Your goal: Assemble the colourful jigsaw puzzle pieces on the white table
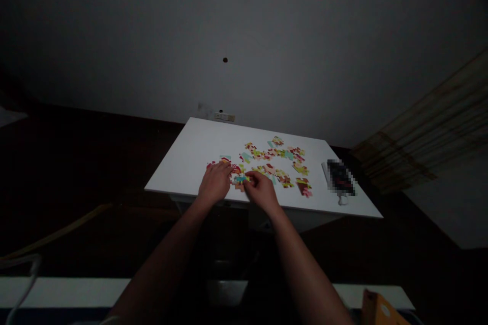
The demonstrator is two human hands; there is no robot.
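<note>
**Two bare hands work among jigsaw pieces (274, 160) on a white table (183, 162)**
From the head view, the left hand (215, 183) lies palm-down with its fingers close together on pieces near the table's front edge; whether it grips one, I cannot tell. The right hand (261, 190) has its fingers drawn together and appears to pinch a teal-edged piece (240, 179) between the two hands. The other pieces lie scattered loosely across the table's middle, beyond and right of the hands. A blurred dark object (340, 177) lies near the table's right edge, a wall switch plate (224, 117) sits just past its far corner, and a sheer curtain (423, 132) hangs well right of it.
</note>
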